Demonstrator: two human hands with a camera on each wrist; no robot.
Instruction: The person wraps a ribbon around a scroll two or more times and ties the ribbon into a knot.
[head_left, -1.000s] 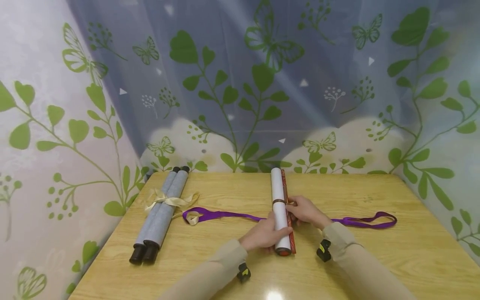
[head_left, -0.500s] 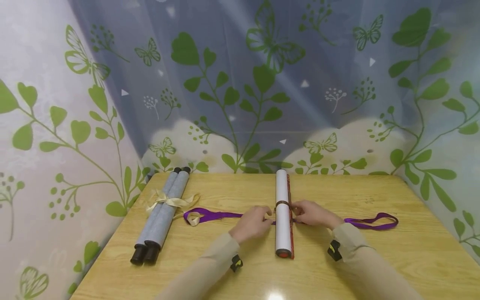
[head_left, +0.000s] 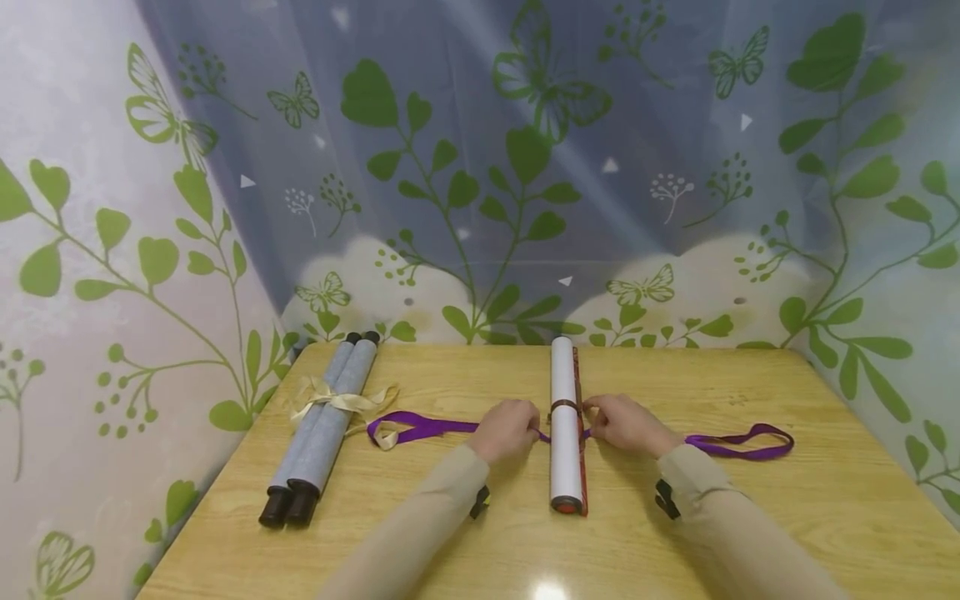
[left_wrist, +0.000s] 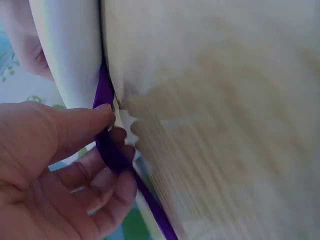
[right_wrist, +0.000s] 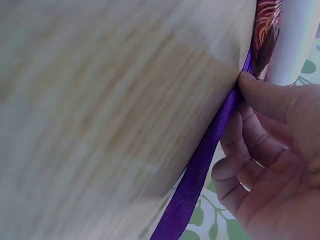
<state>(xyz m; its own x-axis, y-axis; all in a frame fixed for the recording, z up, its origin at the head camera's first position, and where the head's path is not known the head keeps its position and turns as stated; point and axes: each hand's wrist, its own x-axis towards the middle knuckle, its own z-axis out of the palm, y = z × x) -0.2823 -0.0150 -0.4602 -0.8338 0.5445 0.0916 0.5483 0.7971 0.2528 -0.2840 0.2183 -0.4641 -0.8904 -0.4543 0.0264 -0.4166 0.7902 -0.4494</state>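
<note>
A white rolled scroll [head_left: 566,458] with a brown tie [head_left: 564,405] lies lengthwise on the table, a red patterned roll [head_left: 583,487] along its right side. Crosswise beneath them runs a purple ribbon [head_left: 738,445]. Left of the scroll, my left hand [head_left: 507,431] pinches the ribbon; the left wrist view shows thumb and fingertips on the purple strip [left_wrist: 112,155]. On the other side my right hand [head_left: 630,426] holds the ribbon between thumb and fingers, close to the red roll, as the right wrist view shows. The ribbon's middle is hidden under the rolls.
Two grey-blue scrolls [head_left: 330,433] with black ends, tied by a cream ribbon [head_left: 341,402], lie on the left of the wooden table [head_left: 810,517]. A leaf-printed curtain [head_left: 465,208] stands along the table's back edge.
My left hand has let go of the white scroll, moved left and taken hold of the purple ribbon. The scroll has shifted slightly right and straightened. My right hand has moved slightly right.
</note>
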